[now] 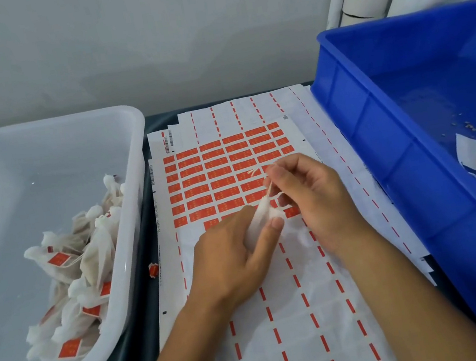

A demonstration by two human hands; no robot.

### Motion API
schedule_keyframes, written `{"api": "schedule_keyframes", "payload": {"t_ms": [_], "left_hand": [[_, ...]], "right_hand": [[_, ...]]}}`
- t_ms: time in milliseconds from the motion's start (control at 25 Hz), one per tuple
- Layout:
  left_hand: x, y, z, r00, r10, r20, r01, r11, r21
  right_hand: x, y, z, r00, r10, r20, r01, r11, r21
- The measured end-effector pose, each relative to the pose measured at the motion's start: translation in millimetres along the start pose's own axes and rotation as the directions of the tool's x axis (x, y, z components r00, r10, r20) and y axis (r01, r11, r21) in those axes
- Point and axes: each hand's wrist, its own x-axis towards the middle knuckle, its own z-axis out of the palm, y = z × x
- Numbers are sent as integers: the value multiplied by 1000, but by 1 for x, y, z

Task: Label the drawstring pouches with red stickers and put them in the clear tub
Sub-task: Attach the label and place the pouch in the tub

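Hands met at the centre of the view, above the sticker sheet [223,176]. The left hand [235,255] gripped the body of a small white pouch [262,218], with thumb and fingers curled round it. The right hand [310,197], at about 3 o'clock from the pouch, pinched the drawstring [269,189], which rose from the neck of the pouch toward 12 o'clock with frayed ends. No red sticker was visible on this pouch, though part of it was hidden by the fingers.

The clear tub [136,170] stood at 9 o'clock, and the labelled pouches [74,272] lay in its right side. The blue crate [378,134] stood at 2 o'clock with some white pieces inside.

I judged the step as closing the pouch before labelling. The risk was in the string: a pull that was too strong could break the thin cord, or could tear the soft fabric at the neck. Also, one loose sticker [153,269] lay at the left edge of the sheets, at 9 o'clock from the left hand, and it could stick to a sleeve or to the wrong surface if an arm passed over it.
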Motion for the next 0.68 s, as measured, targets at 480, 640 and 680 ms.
{"api": "schedule_keyframes", "payload": {"t_ms": [480, 640, 680], "left_hand": [[4, 9, 2, 989, -84, -119, 90, 995, 47], [7, 18, -3, 951, -276, 140, 309, 842, -443], [8, 20, -6, 924, -300, 238, 382, 771, -510]], "right_hand": [[-1, -11, -4, 986, -154, -71, 163, 973, 162], [-4, -12, -2, 979, -201, 28, 195, 972, 132], [-5, -12, -1, 974, -221, 58, 214, 971, 105]]}}
